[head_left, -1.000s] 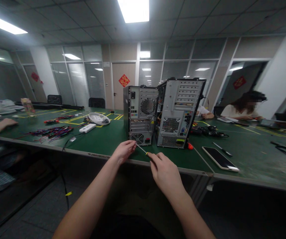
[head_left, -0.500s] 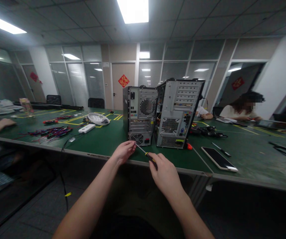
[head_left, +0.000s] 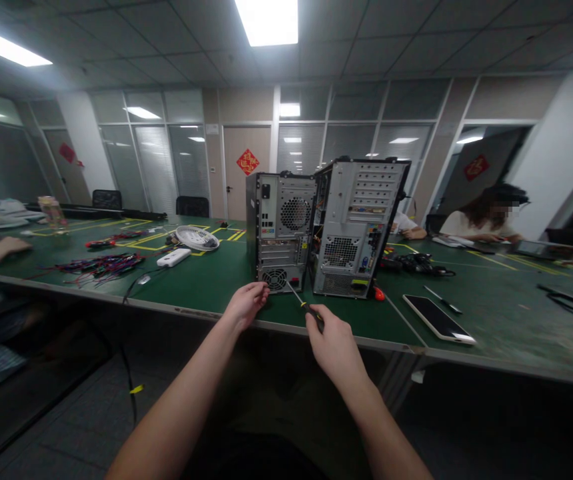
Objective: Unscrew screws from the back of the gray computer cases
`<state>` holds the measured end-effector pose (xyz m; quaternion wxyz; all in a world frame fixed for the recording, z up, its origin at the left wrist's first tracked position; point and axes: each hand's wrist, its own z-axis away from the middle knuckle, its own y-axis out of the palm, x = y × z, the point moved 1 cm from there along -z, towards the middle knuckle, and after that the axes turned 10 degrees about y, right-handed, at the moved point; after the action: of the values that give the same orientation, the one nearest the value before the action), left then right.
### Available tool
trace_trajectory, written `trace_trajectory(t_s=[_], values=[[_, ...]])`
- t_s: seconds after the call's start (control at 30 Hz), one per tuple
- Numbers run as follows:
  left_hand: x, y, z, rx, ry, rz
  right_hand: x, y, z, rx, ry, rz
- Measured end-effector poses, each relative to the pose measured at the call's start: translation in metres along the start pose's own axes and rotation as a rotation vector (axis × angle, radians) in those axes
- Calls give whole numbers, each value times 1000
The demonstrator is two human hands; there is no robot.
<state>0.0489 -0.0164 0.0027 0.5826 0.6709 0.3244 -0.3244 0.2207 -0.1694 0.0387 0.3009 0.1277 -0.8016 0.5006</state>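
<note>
Two computer cases stand upright side by side, rear panels facing me: a smaller one [head_left: 286, 227] on the left and a taller one [head_left: 361, 227] on the right. My right hand [head_left: 334, 333] grips a screwdriver [head_left: 305, 306] by its black and yellow handle. Its metal shaft points up and left toward the bottom of the smaller case. Just below that case's lower left corner, my left hand [head_left: 247, 305] is closed, fingertips pinched together; anything between them is too small to make out.
A phone [head_left: 439, 319] and a pen-like tool [head_left: 443, 300] lie right on the green table [head_left: 216, 283]. Leftward are bundled wires [head_left: 104, 265], a white power strip [head_left: 174, 258] and a white basket [head_left: 196, 238]. Black cables [head_left: 421, 264] lie behind right. People sit at both sides.
The screwdriver's tip has moved away from my left fingertips, up and right toward the smaller case. My right hand has shifted slightly right; my left hand has moved slightly left.
</note>
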Motion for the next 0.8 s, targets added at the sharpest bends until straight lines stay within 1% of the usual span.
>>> trace_trajectory(t_s=[0.17, 0.23, 0.3, 0.4, 0.47, 0.67, 0.73, 0.8], values=[[1, -2, -2, 5, -10, 7, -4, -4, 0, -128, -52, 152], [1, -3, -1, 17, -3, 4, -5, -4, -1, -157, -56, 172], [1, -3, -1, 18, 1, 1, -7, -5, -3, -150, -40, 131], [0, -3, 0, 9, -1, 4, -8, -6, -6, -95, 31, 49], [0, -3, 0, 10, -1, 5, -9, -7, -7, -80, 60, 40], [1, -4, -1, 17, 5, 6, -12, -8, -6, -157, -8, 175], [1, -4, -1, 22, 4, 5, -13, -9, -7, -159, -2, 206], [0, -4, -1, 19, 3, 7, -14, -9, -8, -135, 12, 228]])
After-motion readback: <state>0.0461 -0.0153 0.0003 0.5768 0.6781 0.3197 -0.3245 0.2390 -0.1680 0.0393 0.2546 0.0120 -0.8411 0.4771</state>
